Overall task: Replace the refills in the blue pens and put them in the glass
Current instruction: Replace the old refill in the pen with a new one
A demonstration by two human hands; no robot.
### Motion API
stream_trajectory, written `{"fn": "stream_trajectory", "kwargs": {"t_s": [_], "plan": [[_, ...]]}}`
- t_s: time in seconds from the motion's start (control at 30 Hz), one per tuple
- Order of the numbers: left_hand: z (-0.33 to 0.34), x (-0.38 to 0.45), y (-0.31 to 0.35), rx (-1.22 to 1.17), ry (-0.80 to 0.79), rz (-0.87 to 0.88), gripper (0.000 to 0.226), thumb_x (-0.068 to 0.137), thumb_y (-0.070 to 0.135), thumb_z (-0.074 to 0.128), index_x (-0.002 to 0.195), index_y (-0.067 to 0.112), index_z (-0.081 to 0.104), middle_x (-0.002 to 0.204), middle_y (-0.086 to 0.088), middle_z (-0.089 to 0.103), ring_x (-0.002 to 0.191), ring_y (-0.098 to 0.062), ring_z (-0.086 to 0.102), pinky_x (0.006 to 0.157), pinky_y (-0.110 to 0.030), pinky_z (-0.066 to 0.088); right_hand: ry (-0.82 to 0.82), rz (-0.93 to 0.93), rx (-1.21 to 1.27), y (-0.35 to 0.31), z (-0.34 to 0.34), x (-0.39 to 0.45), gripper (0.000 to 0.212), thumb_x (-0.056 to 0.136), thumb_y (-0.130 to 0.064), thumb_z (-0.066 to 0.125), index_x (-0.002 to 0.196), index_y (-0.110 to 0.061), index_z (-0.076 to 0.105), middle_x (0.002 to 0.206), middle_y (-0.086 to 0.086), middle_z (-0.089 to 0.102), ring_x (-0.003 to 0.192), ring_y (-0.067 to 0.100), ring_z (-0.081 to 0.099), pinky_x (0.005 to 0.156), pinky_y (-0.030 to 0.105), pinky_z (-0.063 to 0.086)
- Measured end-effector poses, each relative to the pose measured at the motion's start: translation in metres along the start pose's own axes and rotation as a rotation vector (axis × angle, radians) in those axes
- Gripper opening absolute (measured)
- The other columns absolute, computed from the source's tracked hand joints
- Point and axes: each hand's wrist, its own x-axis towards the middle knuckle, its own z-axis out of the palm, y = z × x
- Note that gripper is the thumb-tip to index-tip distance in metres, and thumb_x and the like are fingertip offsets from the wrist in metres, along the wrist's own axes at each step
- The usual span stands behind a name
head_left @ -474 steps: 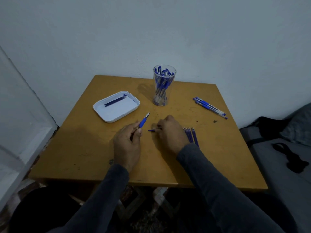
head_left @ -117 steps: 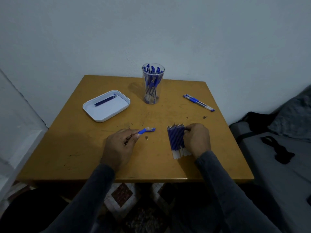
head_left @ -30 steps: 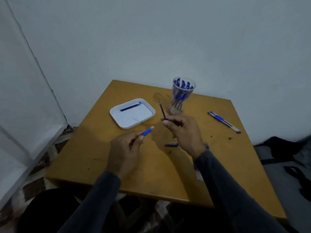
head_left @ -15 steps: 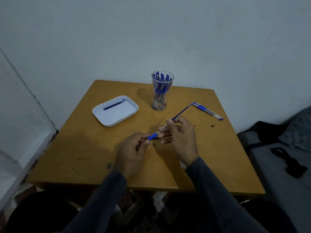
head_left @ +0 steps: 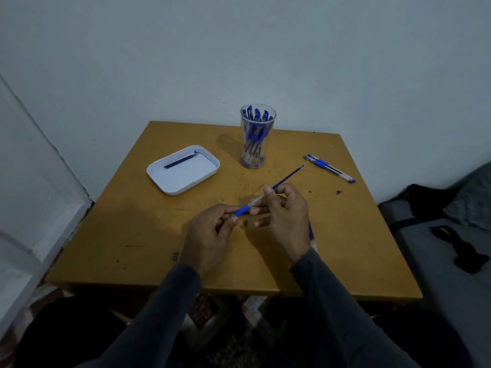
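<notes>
My left hand [head_left: 210,233] pinches a blue pen barrel [head_left: 242,210] by its rubber grip above the table's middle. My right hand [head_left: 285,216] holds a thin blue refill [head_left: 289,176] whose lower end meets the barrel's open end, while its tip points up and right. The clear glass [head_left: 256,138] stands at the back centre with several blue pens upright in it. Two blue pens [head_left: 329,168] lie at the back right. Spare refills [head_left: 311,235] peek out from behind my right wrist.
A white tray [head_left: 159,179] at the back left holds one dark refill [head_left: 180,161]. The wooden table [head_left: 127,243] stands against a white wall. A grey seat with dark cloth [head_left: 465,251] is to the right. A small dark speck lies beneath my hands.
The refill has slid a little further into the barrel between my hands. Before that, my right hand picked it from the pile of spares and carried it over.
</notes>
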Motion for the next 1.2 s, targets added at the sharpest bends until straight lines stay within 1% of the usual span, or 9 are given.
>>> {"fn": "stream_trajectory", "kwargs": {"t_s": [0.4,0.53,0.7,0.8,0.9,0.97,1.07,1.13,1.2], "plan": [[-0.001,0.000,-0.001,-0.033,0.024,0.034,0.017,0.097,0.020,0.065,0.108,0.031,0.070,0.091,0.018,0.069,0.086,-0.007,0.065,0.072,-0.024,0.054,-0.052,0.038,0.065,0.003,0.000,0.002,0.018,0.105,-0.014,0.054,0.100,0.003,0.057,0.086,0.014,0.076,0.075,0.030,0.074,0.052,0.037,0.059],[-0.001,0.000,-0.002,-0.032,0.014,0.038,0.015,0.097,0.020,0.064,0.109,0.025,0.072,0.093,0.017,0.068,0.087,-0.008,0.065,0.072,-0.027,0.056,-0.144,0.066,0.049,0.002,-0.002,0.000,0.014,0.103,-0.016,0.058,0.111,-0.006,0.065,0.093,0.011,0.076,0.082,0.030,0.074,0.055,0.034,0.060],[0.000,0.000,-0.001,-0.028,0.031,0.036,0.017,0.097,0.019,0.065,0.109,0.028,0.071,0.090,0.017,0.068,0.085,-0.007,0.064,0.071,-0.024,0.054,-0.011,0.071,0.125,-0.003,-0.004,0.005,0.023,0.105,-0.025,0.056,0.107,-0.002,0.056,0.089,0.015,0.073,0.066,0.027,0.070,0.045,0.034,0.056],[0.000,-0.001,-0.001,-0.022,0.038,0.018,0.018,0.097,0.019,0.065,0.109,0.031,0.070,0.087,0.017,0.068,0.083,-0.007,0.064,0.070,-0.025,0.054,-0.070,0.055,-0.010,-0.003,-0.008,0.006,0.021,0.102,-0.020,0.062,0.090,-0.002,0.062,0.078,0.018,0.070,0.060,0.027,0.063,0.041,0.030,0.048],[0.000,-0.001,0.000,-0.013,0.032,0.025,0.019,0.097,0.019,0.065,0.109,0.033,0.069,0.089,0.020,0.067,0.085,-0.004,0.064,0.071,-0.020,0.052,-0.241,0.116,-0.130,-0.007,-0.008,0.002,0.025,0.099,-0.032,0.065,0.092,-0.010,0.073,0.079,0.020,0.071,0.061,0.024,0.060,0.039,0.025,0.043],[0.000,-0.001,0.001,-0.012,0.035,0.012,0.019,0.097,0.018,0.064,0.109,0.032,0.069,0.090,0.019,0.067,0.085,-0.004,0.063,0.072,-0.021,0.051,-0.159,0.146,-0.102,-0.004,-0.004,0.001,0.032,0.103,-0.041,0.057,0.096,-0.015,0.073,0.083,0.013,0.074,0.060,0.020,0.061,0.039,0.027,0.043],[0.000,-0.001,-0.001,0.005,0.037,-0.003,0.019,0.097,0.020,0.064,0.113,0.028,0.071,0.091,0.018,0.066,0.086,-0.004,0.062,0.074,-0.025,0.053,0.042,0.115,-0.288,0.006,-0.003,0.004,0.027,0.107,-0.034,0.048,0.096,-0.021,0.069,0.089,0.002,0.073,0.070,0.015,0.065,0.052,0.031,0.052],[0.000,-0.001,-0.001,0.010,0.036,-0.001,0.019,0.097,0.021,0.064,0.114,0.027,0.071,0.091,0.018,0.067,0.086,-0.004,0.062,0.074,-0.026,0.054,-0.015,0.072,-0.522,0.010,-0.006,0.003,0.015,0.103,-0.023,0.055,0.097,-0.023,0.069,0.095,-0.009,0.068,0.086,0.007,0.063,0.069,0.021,0.052],[0.000,-0.001,-0.001,0.009,0.033,-0.006,0.019,0.097,0.021,0.064,0.114,0.027,0.071,0.092,0.018,0.067,0.087,-0.004,0.062,0.074,-0.025,0.054,-0.136,0.051,-0.685,0.010,-0.006,-0.002,0.013,0.100,-0.017,0.059,0.106,-0.021,0.070,0.100,-0.012,0.065,0.088,0.000,0.057,0.069,0.009,0.041]]}}
